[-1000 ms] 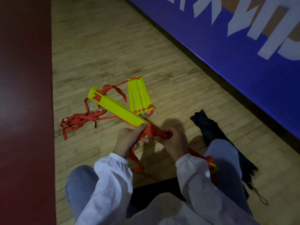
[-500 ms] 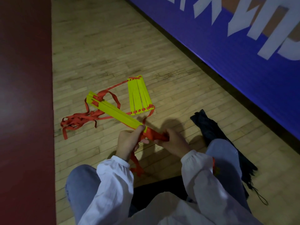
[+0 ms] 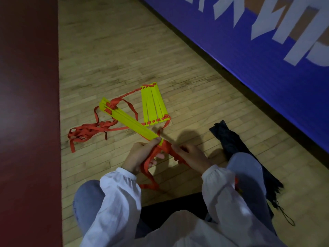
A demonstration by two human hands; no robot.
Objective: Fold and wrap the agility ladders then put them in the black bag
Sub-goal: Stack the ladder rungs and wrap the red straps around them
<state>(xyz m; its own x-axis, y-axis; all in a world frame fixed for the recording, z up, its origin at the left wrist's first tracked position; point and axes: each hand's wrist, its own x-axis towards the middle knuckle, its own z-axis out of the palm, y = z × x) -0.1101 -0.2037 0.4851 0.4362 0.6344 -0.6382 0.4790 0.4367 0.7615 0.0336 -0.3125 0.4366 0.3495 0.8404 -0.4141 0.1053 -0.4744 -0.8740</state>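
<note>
Closest to us, our left hand (image 3: 140, 155) curls its fingers round the near end of a stack of yellow rungs (image 3: 131, 123), thumb pressed on top. Our right hand (image 3: 192, 157) pinches the red strap (image 3: 166, 148) beside it. At three o'clock our right knee (image 3: 245, 168) partly hides the black bag (image 3: 229, 139) on the floor. At twelve lie fanned rungs (image 3: 154, 104), and at ten, loose straps (image 3: 85, 132). Farthest off is a blue banner (image 3: 249, 50).

The stacked yellow rungs (image 3: 130, 123) point away from my grip, the red straps (image 3: 165, 148) bunched inside it; the fanned rungs (image 3: 154, 104) lie just beyond, the black bag (image 3: 229, 139) crumpled to the right.
</note>
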